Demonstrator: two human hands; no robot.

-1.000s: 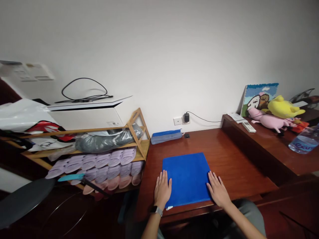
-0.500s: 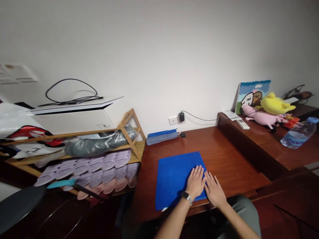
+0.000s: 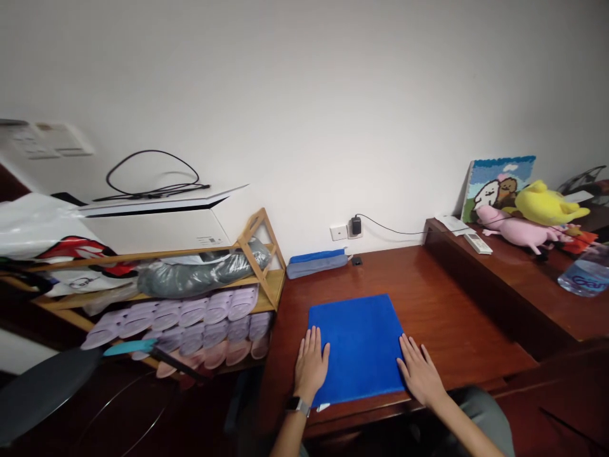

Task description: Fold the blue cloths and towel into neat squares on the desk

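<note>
One blue cloth (image 3: 359, 349) lies spread flat on a reddish-brown wooden surface (image 3: 457, 304), and we use it as our landmark. A small white tag (image 3: 323, 407) pokes out at its near left corner. On the cloth's left edge rests our left hand (image 3: 311, 360), palm down, with a watch (image 3: 299, 405) at the wrist; on its right edge lies our right hand (image 3: 420, 374), also palm down, fingers angled inward. Fingers are straight on both hands, so the grip is slack on each side, grasping nothing. We judge that palms laid on opposite edges help keep the fabric flat and square. Beyond the cloth, at the back, lies a folded blue and grey bundle (image 3: 318, 265), probably tucked there to leave working room. Left of the cloth, a wooden rack (image 3: 266, 279) stores slippers (image 3: 217, 306) in tight rows, seemingly to save space. Right of the cloth, a raised ledge (image 3: 537, 298) carries a yellow plush toy (image 3: 547, 203) lying on a pink plush toy (image 3: 514, 231), a remote (image 3: 478, 244) and a bottle (image 3: 585, 276).
</note>
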